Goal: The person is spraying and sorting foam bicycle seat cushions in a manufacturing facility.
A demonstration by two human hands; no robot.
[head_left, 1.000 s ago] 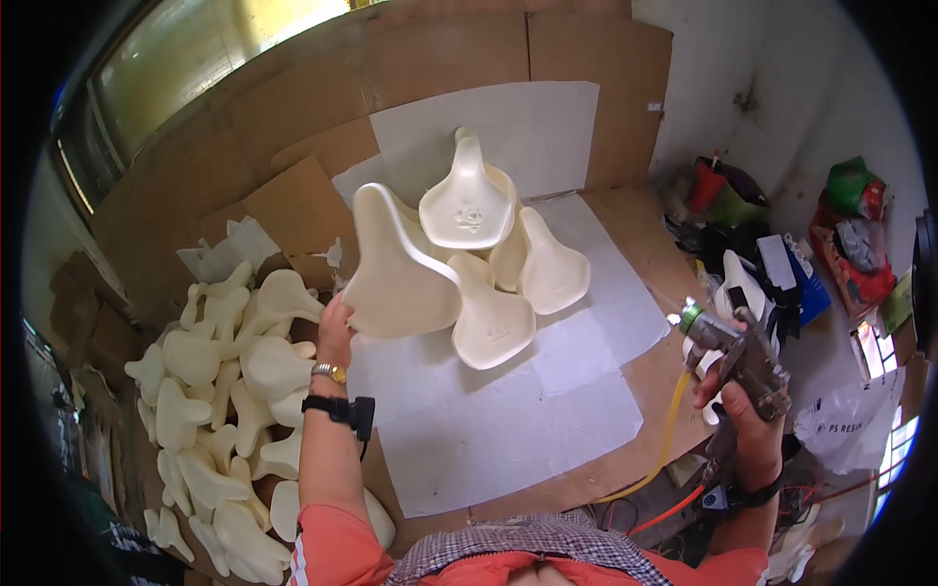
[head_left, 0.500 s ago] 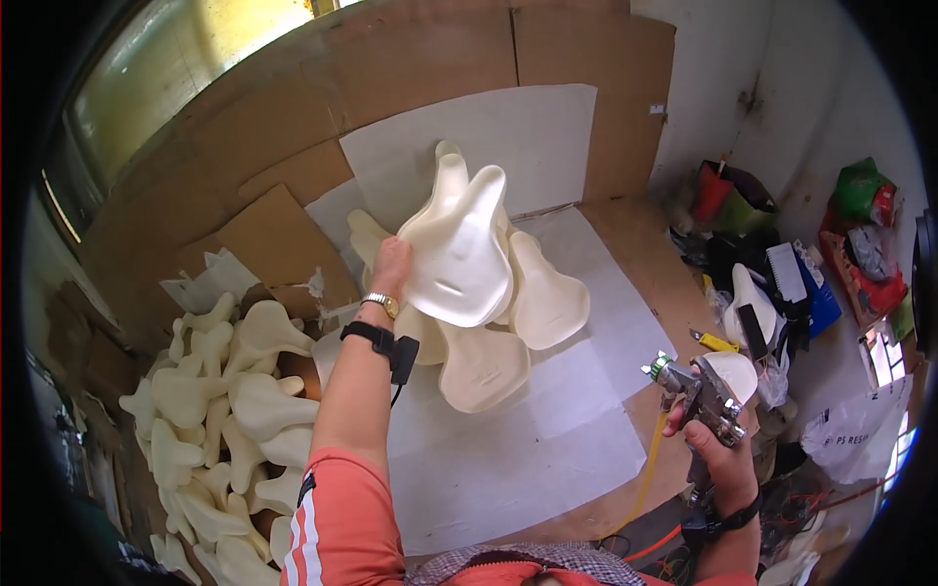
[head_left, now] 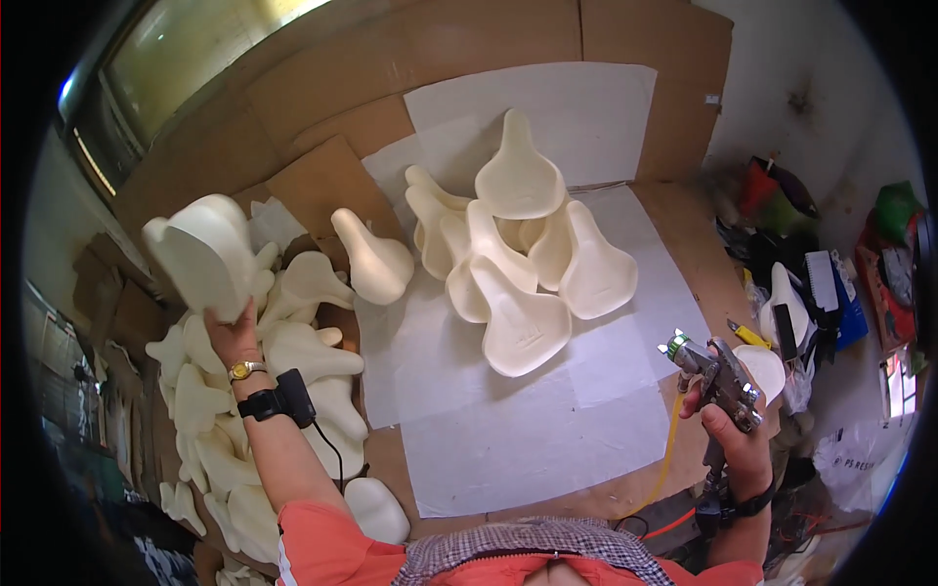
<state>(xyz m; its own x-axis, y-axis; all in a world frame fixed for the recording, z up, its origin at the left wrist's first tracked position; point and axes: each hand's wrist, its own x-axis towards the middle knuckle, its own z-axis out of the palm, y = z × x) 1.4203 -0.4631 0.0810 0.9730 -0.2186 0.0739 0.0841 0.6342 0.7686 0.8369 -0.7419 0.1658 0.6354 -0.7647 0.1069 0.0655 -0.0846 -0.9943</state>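
Note:
At the far left, my left hand (head_left: 233, 335) is closed on the lower edge of a cream foam bicycle saddle pad (head_left: 203, 256), tilted above a heap of similar pads (head_left: 308, 356). My right hand (head_left: 735, 444) grips a metal spray gun (head_left: 721, 383) with a green ring near its nozzle; a yellow hose runs down from it. In the middle, several cream saddle pads (head_left: 528, 327) lie overlapping on white paper (head_left: 528, 439). Another pad (head_left: 374, 262) is narrow end up, between the heap and the paper's left edge; whether it touches anything, I cannot tell.
Cardboard sheets (head_left: 332, 88) stand behind the white paper. A yellow utility knife (head_left: 750, 335), a white brush (head_left: 822, 278) and plastic bags (head_left: 894, 210) crowd the right side. An orange hose (head_left: 669, 523) runs below the spray gun.
My left hand has moved from the middle stack to the far left with a saddle pad. A pad now shows by the paper's left edge. My right hand still holds the spray gun.

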